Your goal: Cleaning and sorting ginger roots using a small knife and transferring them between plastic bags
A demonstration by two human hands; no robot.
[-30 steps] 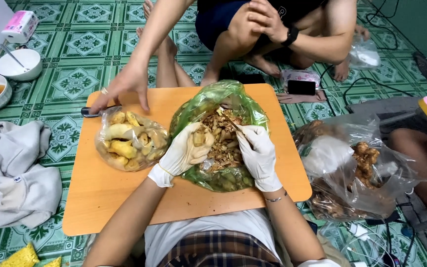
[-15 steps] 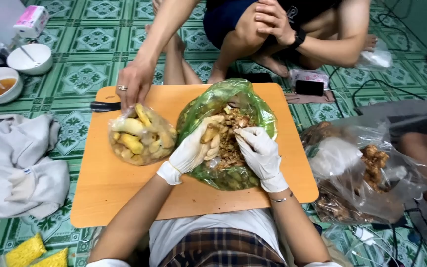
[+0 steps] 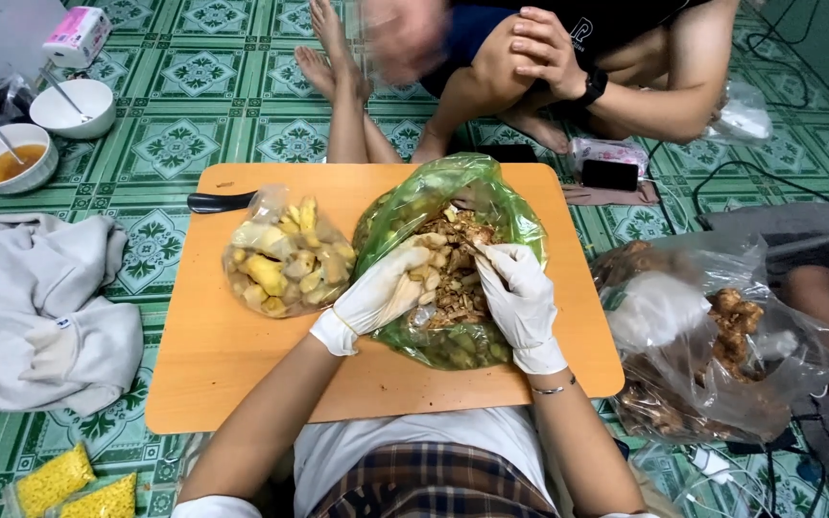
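Note:
A green plastic bag (image 3: 506,206) lies open on the orange board (image 3: 242,355), filled with brown peelings and pale root chunks (image 3: 453,288). Both my hands wear white gloves and sit inside the bag's mouth. My left hand (image 3: 381,293) curls around a pale chunk at the pile's left side. My right hand (image 3: 520,297) pinches a small brown piece with bent fingers at the pile's right side. To the left of the green bag sits a clear bag of yellowish peeled pieces (image 3: 285,259), with a black knife handle (image 3: 218,201) poking out behind it.
Another person squats across the board, hand on knee (image 3: 539,48); bare feet (image 3: 333,58) rest nearby. A large clear bag of knobbly roots (image 3: 722,336) lies at the right, a grey cloth (image 3: 40,307) at the left, two bowls (image 3: 7,158) far left, a phone (image 3: 609,175) beyond the board.
The other person's hand, which rested by the knife and clear bag, has lifted off the board. My gloved hands stay in the green bag, fingers shifting slightly.

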